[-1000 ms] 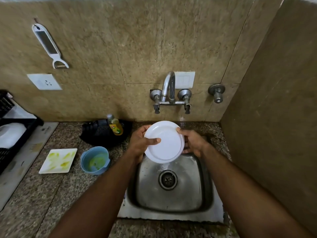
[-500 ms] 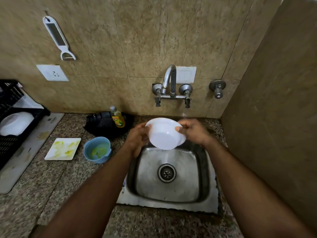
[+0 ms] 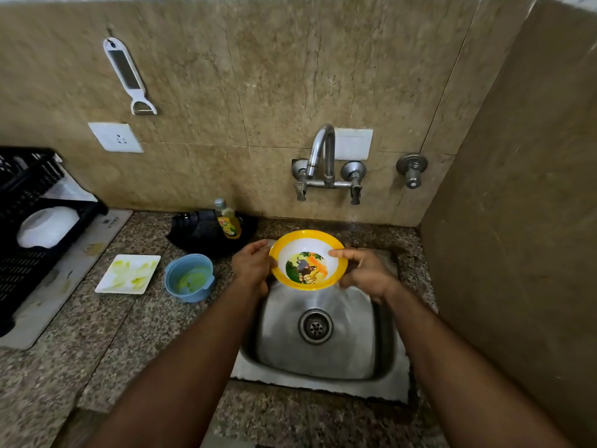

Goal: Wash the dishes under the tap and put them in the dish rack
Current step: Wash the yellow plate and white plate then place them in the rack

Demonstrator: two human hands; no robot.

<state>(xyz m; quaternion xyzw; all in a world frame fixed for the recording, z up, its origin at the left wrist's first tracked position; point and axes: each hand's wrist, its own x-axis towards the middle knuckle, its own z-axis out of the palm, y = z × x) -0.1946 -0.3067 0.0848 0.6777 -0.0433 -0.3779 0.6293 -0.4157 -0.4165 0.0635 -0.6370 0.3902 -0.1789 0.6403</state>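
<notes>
You now hold the bowl (image 3: 308,260) with its inside facing you: a yellow rim and a printed picture on the white bottom. In both earlier frames it showed only its plain white underside, so it has been turned over. It has stayed in the same place, above the back edge of the sink (image 3: 323,373), below the tap (image 3: 323,156).

Your left hand (image 3: 252,266) grips the bowl's left rim, fingers curled behind it. Your right hand (image 3: 363,270) grips the right rim, thumb lying over the yellow edge and fingers curled under.

The counter (image 3: 97,350) is unchanged. A square plate (image 3: 129,273) with green smears lies near its left side, just beside the mat (image 3: 64,286) under the rack (image 3: 29,221). A blue cup (image 3: 190,277), also smeared green, stands just to the right of the plate, between it and the sink's left edge. A soap bottle (image 3: 227,219) leans on a black item (image 3: 200,231) at the counter's back edge. An upturned white bowl (image 3: 47,226) lies in the rack at the counter's far left.

Open room: the sink basin below the bowl, and the counter's front strip between the sink and the mat. The right wall (image 3: 517,221) stands close beside the sink's right edge.
</notes>
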